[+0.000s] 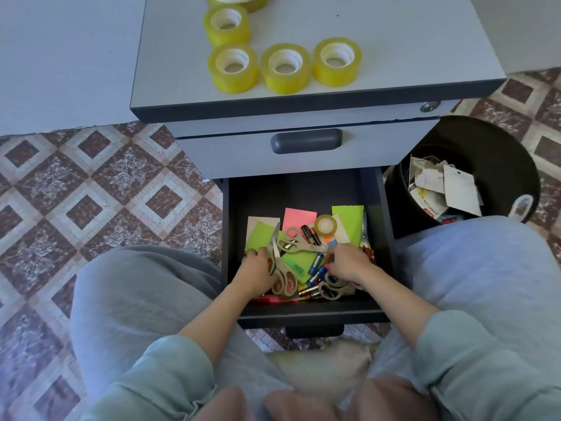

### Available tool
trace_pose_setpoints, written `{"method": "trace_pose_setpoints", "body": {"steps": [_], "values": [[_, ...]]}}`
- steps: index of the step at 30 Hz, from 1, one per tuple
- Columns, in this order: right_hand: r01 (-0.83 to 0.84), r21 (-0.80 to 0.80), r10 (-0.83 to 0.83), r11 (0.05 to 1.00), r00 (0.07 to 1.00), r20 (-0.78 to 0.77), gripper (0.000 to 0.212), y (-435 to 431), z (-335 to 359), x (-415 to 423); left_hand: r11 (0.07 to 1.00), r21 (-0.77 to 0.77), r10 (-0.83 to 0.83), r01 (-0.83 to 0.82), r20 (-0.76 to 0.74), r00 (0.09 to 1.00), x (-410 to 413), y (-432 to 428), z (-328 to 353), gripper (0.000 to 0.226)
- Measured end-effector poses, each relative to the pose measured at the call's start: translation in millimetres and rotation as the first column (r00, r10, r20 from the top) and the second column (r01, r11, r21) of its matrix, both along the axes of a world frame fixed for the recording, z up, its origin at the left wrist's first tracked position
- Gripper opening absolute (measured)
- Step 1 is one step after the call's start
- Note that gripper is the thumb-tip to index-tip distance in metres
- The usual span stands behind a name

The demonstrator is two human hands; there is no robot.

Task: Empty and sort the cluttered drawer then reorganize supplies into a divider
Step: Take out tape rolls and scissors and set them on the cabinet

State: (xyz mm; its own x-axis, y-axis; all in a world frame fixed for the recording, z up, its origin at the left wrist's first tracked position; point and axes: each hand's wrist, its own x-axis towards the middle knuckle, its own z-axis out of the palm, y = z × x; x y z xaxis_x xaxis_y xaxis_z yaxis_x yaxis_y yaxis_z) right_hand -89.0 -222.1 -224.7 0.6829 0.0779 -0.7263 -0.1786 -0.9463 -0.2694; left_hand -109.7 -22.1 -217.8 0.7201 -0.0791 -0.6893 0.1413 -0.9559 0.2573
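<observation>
The open bottom drawer (306, 309) holds mixed clutter. In it lie coloured paper notes (299, 218), several batteries (315, 262), a small tape roll (325, 223) and grey-handled scissors. My left hand (256, 270) is in the drawer's left side. Its fingers curl at the middle of long scissors (280, 278) whose blades point away from me. My right hand (347, 264) is on the right side, fingers curled down into the batteries near a second pair of scissors (296, 240). What those fingers grip is hidden. A third pair (334, 288) lies under my right wrist.
Several yellow tape rolls (285, 68) stand on the cabinet top (394, 41). The drawer above (306, 141) is closed. A black bin (501, 147) with paper scraps stands right of the cabinet. My knees flank the drawer over a patterned floor (91, 183).
</observation>
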Motion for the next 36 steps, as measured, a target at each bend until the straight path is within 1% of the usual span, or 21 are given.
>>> {"method": "trace_pose_setpoints", "body": {"steps": [3,5,9,11,14,15,16,18,19,21,22,23,24,25,27,30,31,32,34,35,36], "values": [[-0.006,-0.037,0.007,0.999,1.000,0.022,0.018,1,1,0,0.993,0.105,-0.060,0.050,0.094,0.994,-3,-11,3,0.063],[-0.017,-0.052,0.017,0.998,1.000,-0.010,0.017,1,5,0,0.987,0.147,-0.085,0.066,0.128,0.988,-6,-22,5,0.064],[0.034,-0.002,-0.033,0.999,0.964,-0.262,0.037,0,11,-6,0.978,0.209,-0.022,0.008,0.063,0.998,-15,-40,1,0.075],[0.043,-0.015,-0.046,0.999,0.947,-0.318,0.043,1,12,-7,0.971,0.237,-0.023,0.006,0.067,0.997,-16,-41,-2,0.079],[0.032,-0.045,-0.047,0.998,0.932,-0.359,0.066,4,21,-6,0.969,0.248,-0.024,-0.003,0.106,0.994,-17,-42,-2,0.086],[0.024,-0.047,-0.039,0.999,0.930,-0.364,0.070,5,25,-5,0.969,0.247,-0.020,-0.009,0.114,0.993,-18,-42,-3,0.086],[0.008,-0.044,-0.023,0.999,0.935,-0.353,0.069,6,28,-5,0.972,0.236,-0.014,-0.013,0.112,0.994,-17,-42,-3,0.086],[-0.001,-0.025,-0.005,1.000,0.968,-0.250,0.051,6,27,-5,0.974,0.225,0.001,-0.021,0.089,0.996,-16,-42,-6,0.086],[0.034,-0.026,-0.038,0.999,0.982,-0.184,0.043,5,25,-6,0.976,0.214,0.022,-0.037,0.075,0.997,-14,-42,-7,0.086],[0.217,0.041,-0.211,0.975,0.970,-0.117,0.037,4,21,-3,0.982,0.150,0.105,-0.111,0.046,0.993,-11,-41,-5,0.083],[0.328,0.118,-0.314,0.937,0.942,-0.122,0.034,5,21,-1,0.982,0.102,0.157,-0.159,0.030,0.987,-9,-40,-4,0.076],[0.409,0.203,-0.390,0.890,0.912,-0.129,0.033,5,23,2,0.979,0.066,0.193,-0.194,0.019,0.981,-7,-37,-4,0.063],[0.455,0.276,-0.436,0.846,0.890,-0.132,0.034,6,27,5,0.971,0.031,0.238,-0.238,0.005,0.971,-5,-35,-3,0.049],[0.483,0.336,-0.470,0.808,0.874,-0.126,0.035,6,30,7,0.963,0.004,0.268,-0.268,0.003,0.963,-3,-32,-3,0.043],[0.519,0.420,-0.536,0.744,0.840,-0.089,0.039,6,32,10,0.953,-0.017,0.304,-0.304,-0.011,0.953,0,-25,-4,0.043],[0.539,0.504,-0.626,0.675,0.780,0.005,0.041,3,29,11,0.941,-0.063,0.331,-0.332,-0.016,0.943,4,-15,5,0.034],[0.549,0.529,-0.660,0.647,0.751,0.027,0.042,3,29,12,0.944,-0.066,0.324,-0.325,-0.021,0.946,5,-11,6,0.038],[0.564,0.548,-0.692,0.618,0.721,0.039,0.046,3,28,13,0.946,-0.071,0.315,-0.315,-0.021,0.949,6,-7,8,0.048],[0.593,0.567,-0.738,0.571,0.674,0.038,0.056,2,30,15,0.939,-0.056,0.336,-0.339,-0.058,0.940,7,-2,6,0.060],[0.598,0.556,-0.735,0.577,0.677,0.034,0.058,2,31,16,0.937,-0.037,0.343,-0.347,-0.083,0.935,8,-1,6,0.062],[0.596,0.527,-0.712,0.606,0.701,0.026,0.057,1,31,16,0.938,-0.019,0.341,-0.345,-0.118,0.933,9,1,3,0.061]]}}
